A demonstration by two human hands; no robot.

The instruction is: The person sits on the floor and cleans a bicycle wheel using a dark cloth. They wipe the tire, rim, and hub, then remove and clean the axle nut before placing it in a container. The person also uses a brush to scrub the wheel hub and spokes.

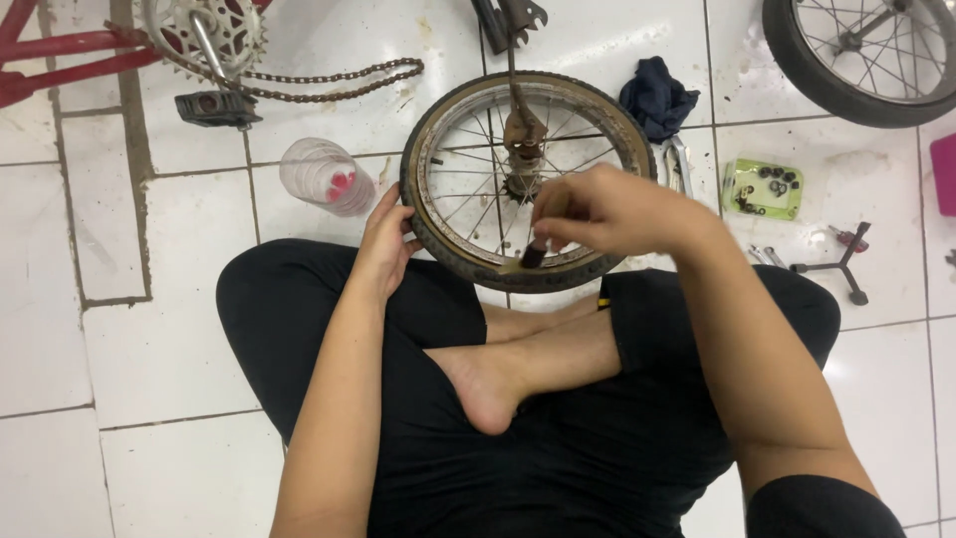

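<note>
Two bare hands work at a small spoked wheel (528,179) that lies flat on the white tiled floor (179,349), just ahead of the person's crossed legs. At about three o'clock from the wheel sits a flat, clear green package (763,188), roughly rectangular, with small dark parts inside. At nine o'clock lies a clear plastic bottle (327,176) on its side, with something red showing through it. A dark blue rag (657,98) is bunched at two o'clock, just beside the rim, and a pink object (944,174) shows at the far right edge.

The left hand (386,239) reaches forward with the forearm straight, its fingers curled against the tyre at the wheel's eight o'clock side, gripping it. The right hand (607,211) comes in from the right with the wrist bent, fingers closed round a small brush (533,254) whose bristles touch the rim near six o'clock. The hands are apart, one on each side of the wheel.

A chain (329,85) and pedal (217,108) on a red frame (60,55) lie at eleven o'clock; a second wheel (866,55) lies at one o'clock.
</note>
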